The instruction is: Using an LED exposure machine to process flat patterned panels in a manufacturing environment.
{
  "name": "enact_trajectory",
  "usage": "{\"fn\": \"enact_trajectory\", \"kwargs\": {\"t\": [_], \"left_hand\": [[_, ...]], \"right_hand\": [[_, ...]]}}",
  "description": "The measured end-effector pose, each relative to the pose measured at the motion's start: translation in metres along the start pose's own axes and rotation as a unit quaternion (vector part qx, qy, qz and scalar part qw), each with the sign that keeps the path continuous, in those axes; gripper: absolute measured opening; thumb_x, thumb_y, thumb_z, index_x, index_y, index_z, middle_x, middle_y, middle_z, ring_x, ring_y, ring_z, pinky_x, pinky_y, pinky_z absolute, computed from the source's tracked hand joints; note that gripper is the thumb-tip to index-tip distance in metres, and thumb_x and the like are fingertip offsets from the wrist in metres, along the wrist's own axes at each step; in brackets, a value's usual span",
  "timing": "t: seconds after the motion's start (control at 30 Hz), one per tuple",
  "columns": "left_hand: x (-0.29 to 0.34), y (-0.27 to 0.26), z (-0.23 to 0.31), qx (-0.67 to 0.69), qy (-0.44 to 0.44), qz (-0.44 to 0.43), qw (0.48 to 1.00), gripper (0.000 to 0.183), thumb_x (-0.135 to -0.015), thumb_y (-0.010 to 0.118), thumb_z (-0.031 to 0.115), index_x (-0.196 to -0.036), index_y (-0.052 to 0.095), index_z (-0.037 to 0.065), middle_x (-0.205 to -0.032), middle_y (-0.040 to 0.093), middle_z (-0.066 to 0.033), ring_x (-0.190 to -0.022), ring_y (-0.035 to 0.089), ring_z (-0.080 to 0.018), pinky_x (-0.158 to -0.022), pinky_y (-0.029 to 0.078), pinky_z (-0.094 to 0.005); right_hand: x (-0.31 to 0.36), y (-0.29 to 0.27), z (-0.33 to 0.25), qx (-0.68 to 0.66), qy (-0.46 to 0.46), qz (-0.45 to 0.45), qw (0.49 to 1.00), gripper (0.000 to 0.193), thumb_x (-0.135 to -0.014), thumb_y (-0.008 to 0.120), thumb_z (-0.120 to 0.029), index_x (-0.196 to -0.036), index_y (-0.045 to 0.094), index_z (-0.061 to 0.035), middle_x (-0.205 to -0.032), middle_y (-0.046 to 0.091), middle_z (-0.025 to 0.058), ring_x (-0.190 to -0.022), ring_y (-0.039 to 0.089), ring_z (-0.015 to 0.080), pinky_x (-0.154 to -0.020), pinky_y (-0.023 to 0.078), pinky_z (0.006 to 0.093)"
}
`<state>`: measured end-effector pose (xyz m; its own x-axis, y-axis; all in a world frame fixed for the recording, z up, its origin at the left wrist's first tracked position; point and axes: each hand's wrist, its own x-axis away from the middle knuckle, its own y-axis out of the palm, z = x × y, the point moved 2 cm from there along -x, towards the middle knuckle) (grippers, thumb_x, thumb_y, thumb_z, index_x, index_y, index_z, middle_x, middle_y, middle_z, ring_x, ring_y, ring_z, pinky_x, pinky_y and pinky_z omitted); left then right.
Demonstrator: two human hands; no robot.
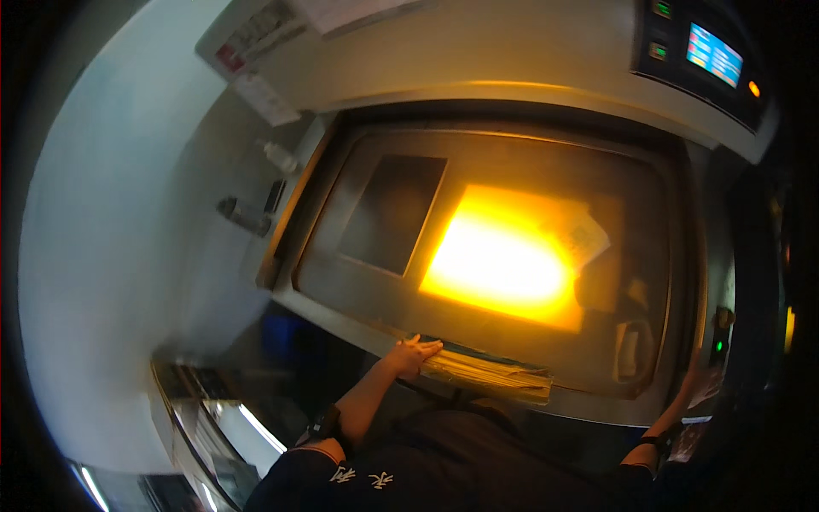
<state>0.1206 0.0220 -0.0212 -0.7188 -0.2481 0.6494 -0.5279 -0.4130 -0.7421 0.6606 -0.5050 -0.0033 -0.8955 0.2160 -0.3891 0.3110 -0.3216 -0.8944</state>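
Here, yellowish stack (pixel 488 374), white-lettered shirt (pixel 444 461), lit screen (pixel 715 55)

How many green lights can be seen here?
3: an upper green light and a lower green light left of the blue screen, and a round green light on the far right, lower down. Others may be hidden.

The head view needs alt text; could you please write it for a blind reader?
A person's left hand lies on the left end of a yellowish sheet stack at the front edge of a machine bed, where a bright yellow patch glows beside a dark rectangle. The blurred right hand is by the bed's right side.
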Motion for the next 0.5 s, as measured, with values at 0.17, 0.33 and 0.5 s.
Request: {"fn": "enact_trajectory", "kwargs": {"t": [0.17,0.33,0.5], "left_hand": [[0.015,-0.010,0.002,0.030,0.000,0.022,0.999,0.077,-0.085,0.059,0.011,-0.153,0.026,0.024,-0.159,0.027,0.0061,-0.141,0.031,-0.0405,-0.104,0.034,-0.0653],[0.025,-0.010,-0.011,0.019,0.005,0.033,0.999,0.073,-0.088,0.057,0.011,-0.153,0.026,0.024,-0.159,0.025,0.0056,-0.143,0.029,-0.0391,-0.106,0.032,-0.0645],[0.030,-0.016,-0.082,-0.019,0.025,0.023,0.999,0.072,-0.088,0.055,0.011,-0.152,0.026,0.025,-0.157,0.030,0.0082,-0.137,0.038,-0.0424,-0.104,0.041,-0.0564]], "right_hand": [[-0.017,0.004,0.006,0.026,-0.034,-0.056,0.998,0.095,-0.081,0.044,-0.080,-0.139,0.046,-0.0044,-0.143,0.045,0.0199,-0.133,0.040,0.0361,-0.113,0.028,0.0509],[-0.041,-0.053,-0.014,0.051,-0.240,-0.399,0.884,0.078,-0.088,0.041,-0.072,-0.132,0.056,-0.0084,-0.135,0.055,0.0195,-0.127,0.048,0.0377,-0.110,0.031,0.0521],[0.138,-0.015,-0.057,-0.126,-0.371,0.125,0.911,0.060,-0.098,0.044,-0.049,-0.143,0.044,-0.0093,-0.152,0.032,0.0215,-0.140,0.032,0.0398,-0.112,0.027,0.0541]]}}
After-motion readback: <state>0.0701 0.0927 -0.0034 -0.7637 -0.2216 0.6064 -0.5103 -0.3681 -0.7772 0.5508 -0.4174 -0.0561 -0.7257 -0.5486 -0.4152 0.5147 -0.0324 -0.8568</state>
